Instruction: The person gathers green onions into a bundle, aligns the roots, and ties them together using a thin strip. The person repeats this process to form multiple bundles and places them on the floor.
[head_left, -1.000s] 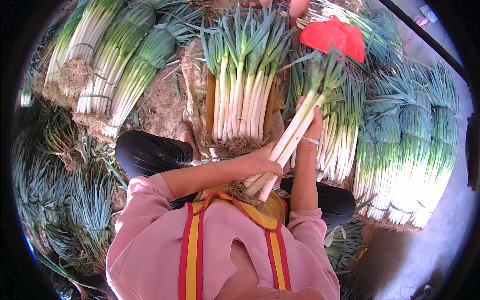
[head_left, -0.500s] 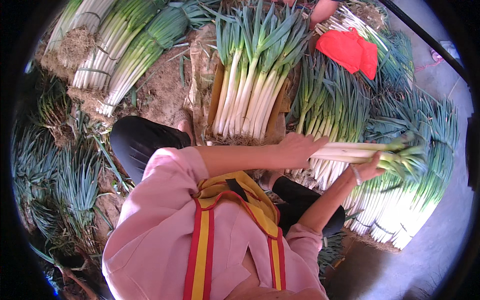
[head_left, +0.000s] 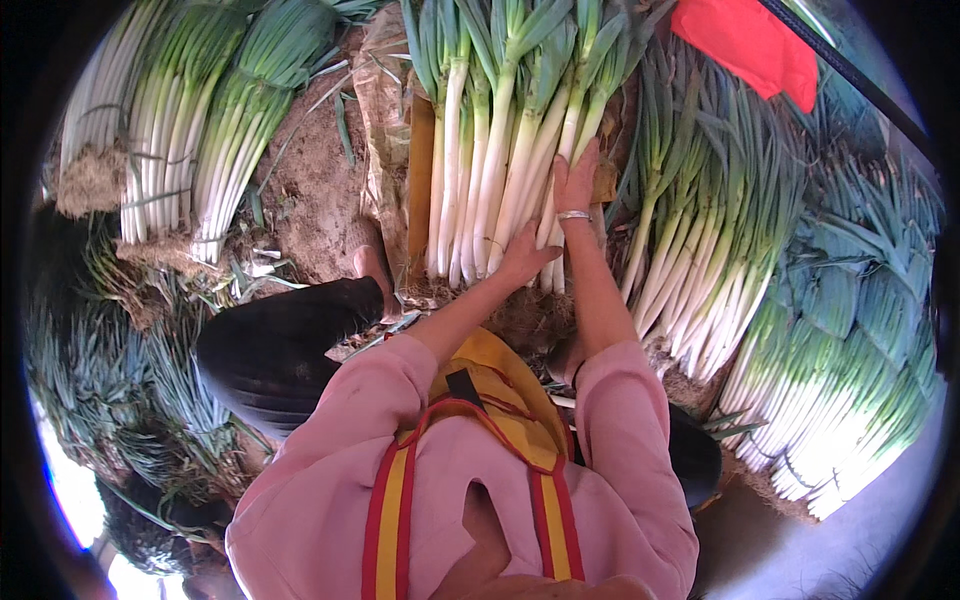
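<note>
Head view, leeks (head_left: 497, 170) touching left fingers (head_left: 541, 256) low down, right fingers (head_left: 587, 166) higher.

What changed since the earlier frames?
The left hand and right hand swung the loose leeks from over the right-hand tied bundles leftward to the right edge of the middle leek bunch. Left sits lower, right farther up; release can't be told. Left-side bundles and red bag stayed put.

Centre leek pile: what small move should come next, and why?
Probably nudge the right-edge leeks snug against their neighbours: the left hand is at the white lower ends, and the right hand is higher up along the right side, so together they seem placed to square that edge.
</note>
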